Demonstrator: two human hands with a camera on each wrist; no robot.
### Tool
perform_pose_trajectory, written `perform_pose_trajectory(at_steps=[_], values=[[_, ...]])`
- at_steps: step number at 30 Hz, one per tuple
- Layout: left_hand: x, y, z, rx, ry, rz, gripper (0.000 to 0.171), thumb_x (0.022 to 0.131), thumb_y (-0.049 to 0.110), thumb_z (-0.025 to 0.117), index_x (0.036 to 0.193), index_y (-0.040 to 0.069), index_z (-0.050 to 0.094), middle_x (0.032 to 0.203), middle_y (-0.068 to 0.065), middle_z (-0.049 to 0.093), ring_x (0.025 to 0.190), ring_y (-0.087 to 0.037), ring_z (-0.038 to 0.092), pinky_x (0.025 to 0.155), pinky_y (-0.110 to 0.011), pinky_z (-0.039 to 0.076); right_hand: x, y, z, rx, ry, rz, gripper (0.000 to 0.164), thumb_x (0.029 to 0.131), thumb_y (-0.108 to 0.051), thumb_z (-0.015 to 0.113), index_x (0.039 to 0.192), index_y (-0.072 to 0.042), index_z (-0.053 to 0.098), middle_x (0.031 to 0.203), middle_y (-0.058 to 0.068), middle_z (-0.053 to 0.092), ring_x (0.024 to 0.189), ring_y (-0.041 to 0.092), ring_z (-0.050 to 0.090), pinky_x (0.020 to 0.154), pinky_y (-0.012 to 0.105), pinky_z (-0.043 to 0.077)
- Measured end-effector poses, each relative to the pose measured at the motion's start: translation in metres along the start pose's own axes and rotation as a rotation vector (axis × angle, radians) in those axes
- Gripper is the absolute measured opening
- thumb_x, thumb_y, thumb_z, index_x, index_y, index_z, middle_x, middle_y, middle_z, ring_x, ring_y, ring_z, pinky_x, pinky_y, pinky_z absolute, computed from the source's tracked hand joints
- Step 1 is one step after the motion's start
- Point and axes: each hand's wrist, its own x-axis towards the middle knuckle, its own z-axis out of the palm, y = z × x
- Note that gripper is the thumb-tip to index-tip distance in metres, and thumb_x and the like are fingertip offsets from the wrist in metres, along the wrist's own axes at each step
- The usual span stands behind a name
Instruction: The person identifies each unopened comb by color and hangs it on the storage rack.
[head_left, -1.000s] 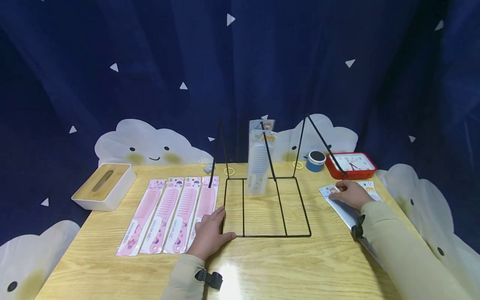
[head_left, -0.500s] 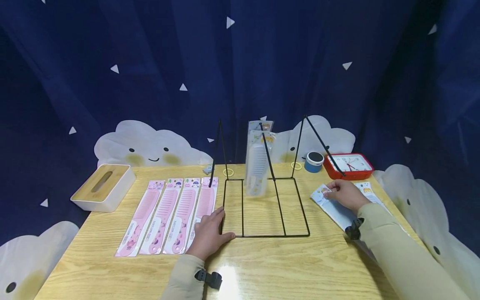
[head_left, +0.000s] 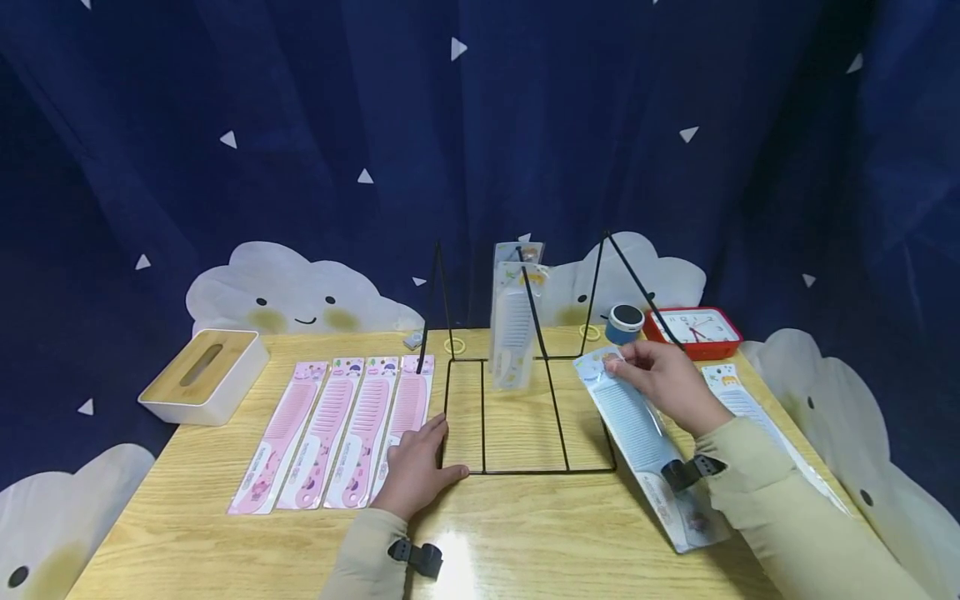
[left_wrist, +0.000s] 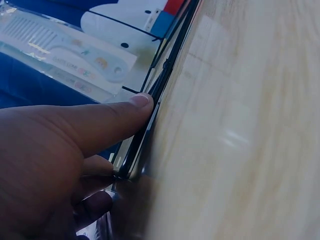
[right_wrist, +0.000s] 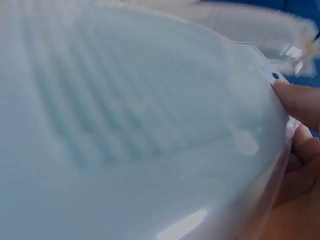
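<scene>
On my head feed, right of centre, I had the right hand pinching the top of a pale blue packaged comb, its fingers closed against the thumb. The comb slanted toward the lower right of the frame; I couldn't tell whether its lower end touched the tabletop. At lower centre, the left hand rested on the near left corner of the black wire rack, thumb and fingers spread. Packaged combs hung mid-frame, and four pink combs lay at left.
</scene>
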Motion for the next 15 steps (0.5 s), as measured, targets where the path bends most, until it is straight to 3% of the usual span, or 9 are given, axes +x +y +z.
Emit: perform_pose_trajectory(at_steps=[6, 10, 15], values=[[0.001, -0.001, 0.001, -0.003, -0.001, 0.000, 0.081, 0.078, 0.039, 0.084, 0.141, -0.002, 0.054, 0.152, -0.011, 0.048, 0.115, -0.033, 0.051, 0.082, -0.047, 0.036, -0.020, -0.044, 0.006, 0.204, 0.009, -0.072, 0.022, 0.094, -0.026, 0.072, 0.094, -0.004, 0.069, 0.089, 0.006, 0.068, 0.077, 0.016, 0.056, 0.064, 0.025, 0.044], [0.001, -0.001, 0.001, -0.007, 0.000, 0.002, 0.081, 0.078, 0.039, 0.084, 0.141, -0.002, 0.054, 0.152, -0.011, 0.048, 0.116, -0.034, 0.051, 0.082, -0.047, 0.037, -0.035, -0.070, 0.007, 0.257, 0.008, -0.092, 0.020, 0.095, -0.026, 0.072, 0.095, -0.006, 0.069, 0.095, 0.005, 0.068, 0.082, 0.018, 0.058, 0.066, 0.025, 0.047], [0.001, -0.001, 0.002, -0.003, 0.006, 0.009, 0.081, 0.078, 0.039, 0.084, 0.141, -0.002, 0.054, 0.151, -0.011, 0.048, 0.117, -0.034, 0.052, 0.083, -0.048, 0.037, -0.050, -0.095, 0.010, 0.350, 0.026, -0.198, 0.010, 0.094, -0.013, 0.071, 0.094, -0.004, 0.069, 0.097, 0.009, 0.069, 0.078, 0.020, 0.061, 0.064, 0.027, 0.052]])
